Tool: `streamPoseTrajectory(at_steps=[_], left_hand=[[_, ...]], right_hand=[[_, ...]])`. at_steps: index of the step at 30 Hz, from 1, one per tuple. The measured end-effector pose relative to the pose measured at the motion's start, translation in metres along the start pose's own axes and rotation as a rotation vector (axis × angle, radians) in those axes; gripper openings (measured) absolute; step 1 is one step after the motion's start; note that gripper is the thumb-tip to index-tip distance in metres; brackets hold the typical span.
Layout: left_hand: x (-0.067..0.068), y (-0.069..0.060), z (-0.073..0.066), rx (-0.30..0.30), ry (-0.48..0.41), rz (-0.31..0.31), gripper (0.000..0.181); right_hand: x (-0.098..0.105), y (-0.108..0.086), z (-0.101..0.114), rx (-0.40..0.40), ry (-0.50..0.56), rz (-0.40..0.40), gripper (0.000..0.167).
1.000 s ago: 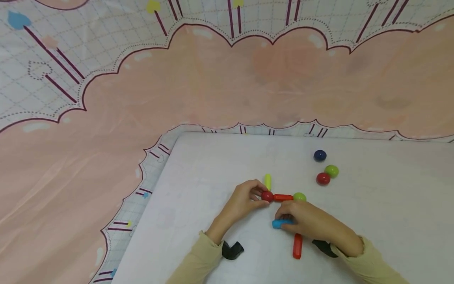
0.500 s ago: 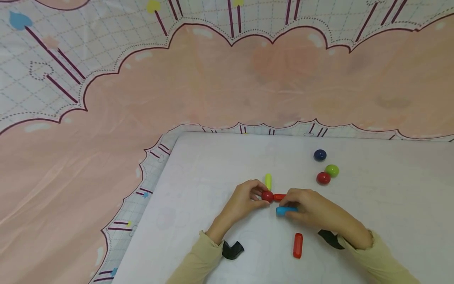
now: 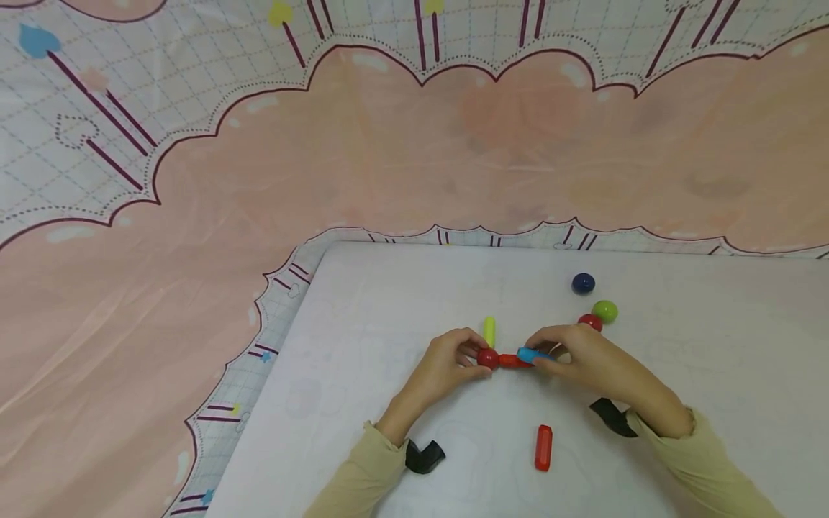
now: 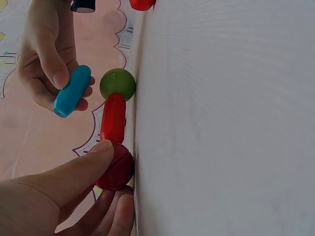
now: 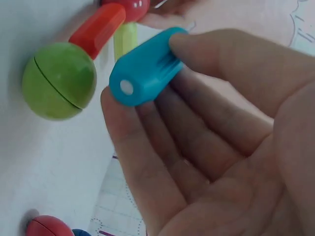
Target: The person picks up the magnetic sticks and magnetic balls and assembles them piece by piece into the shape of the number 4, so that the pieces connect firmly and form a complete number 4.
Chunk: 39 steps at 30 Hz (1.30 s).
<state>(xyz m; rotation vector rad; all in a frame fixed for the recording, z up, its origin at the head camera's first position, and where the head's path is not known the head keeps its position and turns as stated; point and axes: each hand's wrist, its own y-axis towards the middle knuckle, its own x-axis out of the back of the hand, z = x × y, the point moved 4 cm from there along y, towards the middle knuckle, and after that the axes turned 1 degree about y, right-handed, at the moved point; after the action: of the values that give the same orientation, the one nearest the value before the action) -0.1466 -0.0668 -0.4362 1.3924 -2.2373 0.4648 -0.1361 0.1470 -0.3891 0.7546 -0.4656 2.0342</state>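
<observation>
- A blue rod point(image 3: 531, 355) hangs in a pinch between the thumb and fingers of the right hand point(image 3: 579, 360), a pale round spot showing on one end in the right wrist view. In the head view it crosses the far end of a red rod.
- Just beside it, but apart, sits a green ball point(image 5: 59, 81), which the right hand masks from the head camera; the red rod point(image 3: 509, 361) runs from that ball toward nine o'clock.
- The rod's other end meets a red ball point(image 3: 488, 358), held between thumb and fingers of the left hand point(image 3: 453, 356). A yellow-green rod point(image 3: 489, 329) points to twelve o'clock from the ball.
- The risk, by all appearances, lies at the joints: a bump from the blue rod or right-hand knuckles could roll the unheld green ball and twist the chain loose. A slack left grip would let the red ball turn too; a slanted blue rod might meet the ball off-centre.
- Farther out, a second red rod point(image 3: 543, 448) lies at six o'clock from the blue one. A dark blue ball point(image 3: 583, 283) rests at one o'clock, a spare green ball point(image 3: 605, 311) and a spare red ball point(image 3: 590, 321) at two, the red partly hidden by the right hand, which could knock it away.
</observation>
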Motion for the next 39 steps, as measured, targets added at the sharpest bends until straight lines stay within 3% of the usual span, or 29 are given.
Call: streamPoseTrajectory(at_steps=[11,21,39], left_hand=[[0.001,-0.003,0.0,0.019,0.004,-0.015,0.033],[-0.001,-0.003,0.001,0.025,0.002,-0.012,0.032],[-0.003,-0.002,-0.001,0.021,0.037,-0.015,0.032]], right_hand=[[0.01,0.002,-0.003,-0.025,0.005,-0.098,0.023],[0.01,0.005,-0.015,-0.048,0.029,-0.127,0.029],[0.011,0.014,-0.035,-0.132,0.095,-0.185,0.025]])
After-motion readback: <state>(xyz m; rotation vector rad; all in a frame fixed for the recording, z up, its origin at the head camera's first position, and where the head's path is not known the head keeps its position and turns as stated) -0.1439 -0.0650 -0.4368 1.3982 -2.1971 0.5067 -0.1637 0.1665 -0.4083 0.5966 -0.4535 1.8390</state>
